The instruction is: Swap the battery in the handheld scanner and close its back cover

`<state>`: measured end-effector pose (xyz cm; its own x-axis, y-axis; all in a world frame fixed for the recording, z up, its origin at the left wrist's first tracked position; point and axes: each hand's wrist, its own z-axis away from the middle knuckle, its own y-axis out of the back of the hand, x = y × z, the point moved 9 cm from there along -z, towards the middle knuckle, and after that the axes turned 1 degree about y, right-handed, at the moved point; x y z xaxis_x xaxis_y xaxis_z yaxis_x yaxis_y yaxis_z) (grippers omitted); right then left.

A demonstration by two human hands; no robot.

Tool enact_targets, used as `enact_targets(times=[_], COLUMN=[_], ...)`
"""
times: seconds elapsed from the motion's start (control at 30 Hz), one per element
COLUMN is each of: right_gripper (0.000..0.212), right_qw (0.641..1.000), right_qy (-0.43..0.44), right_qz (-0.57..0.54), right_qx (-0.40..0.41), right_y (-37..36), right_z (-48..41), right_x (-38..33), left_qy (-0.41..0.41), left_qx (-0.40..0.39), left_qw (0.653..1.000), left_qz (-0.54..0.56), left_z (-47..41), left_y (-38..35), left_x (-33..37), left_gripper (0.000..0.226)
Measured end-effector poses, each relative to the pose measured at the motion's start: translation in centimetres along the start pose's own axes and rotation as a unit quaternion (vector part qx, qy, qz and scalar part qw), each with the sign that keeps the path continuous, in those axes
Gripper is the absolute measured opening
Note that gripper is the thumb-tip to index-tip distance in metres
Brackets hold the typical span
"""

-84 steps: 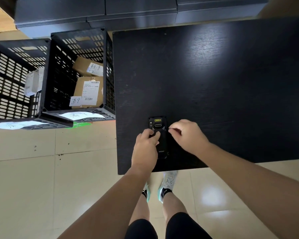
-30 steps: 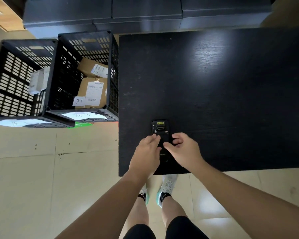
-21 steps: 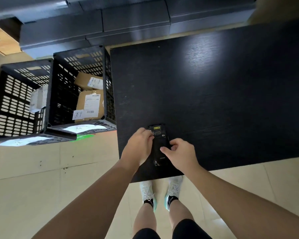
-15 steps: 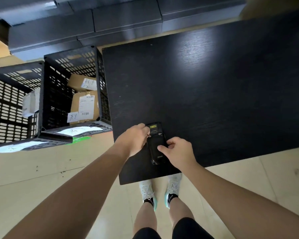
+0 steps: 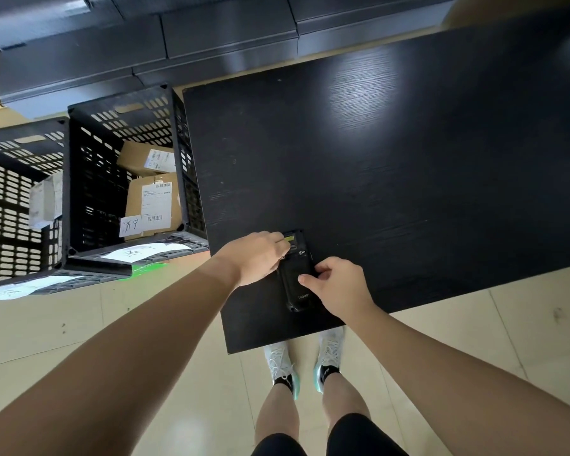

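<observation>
A black handheld scanner (image 5: 297,278) lies face down near the front left corner of the black table (image 5: 392,179), its back cover on and a yellow label at its far end. My left hand (image 5: 257,256) rests against the scanner's upper left side, fingers curled on its edge. My right hand (image 5: 338,284) grips the scanner's right side, thumb pressed on the back cover. No loose battery is visible.
Two black slotted crates (image 5: 125,179) stand on the floor left of the table, holding cardboard parcels (image 5: 152,205) with labels. Dark cabinets (image 5: 211,37) run along the far side. My feet (image 5: 305,363) stand at the table's front edge.
My left hand has slid up toward the scanner's top left edge. My right hand has shifted from the top screws down onto the cover. The view has tilted.
</observation>
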<state>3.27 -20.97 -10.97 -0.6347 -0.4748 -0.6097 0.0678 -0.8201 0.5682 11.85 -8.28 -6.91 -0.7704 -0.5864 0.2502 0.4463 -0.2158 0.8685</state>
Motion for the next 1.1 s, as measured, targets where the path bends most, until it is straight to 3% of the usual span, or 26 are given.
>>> enact_targets(times=[0.33,0.53,0.7,0.87,1.03,1.1], right_gripper=[0.043,0.043,0.042,0.041,0.038,0.039], right_qw=[1.0,1.0,0.999,0.999,0.999,0.999], right_qy=[-0.008,-0.013,-0.011,-0.009,-0.012,-0.007], right_qz=[0.007,0.022,0.03,0.036,0.033,0.038], right_qx=[-0.003,-0.009,-0.007,-0.01,-0.006,-0.007], right_y=[-0.2,-0.2,-0.3,-0.4,-0.5,-0.4], right_z=[0.0,-0.1,-0.2,-0.3,-0.3,0.1], right_x=[0.1,0.0,0.0,-0.2,0.2,-0.2], left_qy=[0.029,0.09,0.182,0.291,0.321,0.35], left_qx=[-0.005,0.019,0.056,0.092,0.124,0.165], left_qw=[0.999,0.992,0.958,0.926,0.905,0.872], left_qz=[0.014,0.09,0.215,0.222,0.251,0.301], left_z=[-0.4,0.4,1.5,1.1,1.3,2.7], left_y=[-0.5,-0.4,-0.8,-1.7,-2.8,-2.8], left_x=[-0.4,-0.5,-0.7,-1.3,-1.6,-2.1], left_gripper=[0.018,0.014,0.014,0.012,0.006,0.007])
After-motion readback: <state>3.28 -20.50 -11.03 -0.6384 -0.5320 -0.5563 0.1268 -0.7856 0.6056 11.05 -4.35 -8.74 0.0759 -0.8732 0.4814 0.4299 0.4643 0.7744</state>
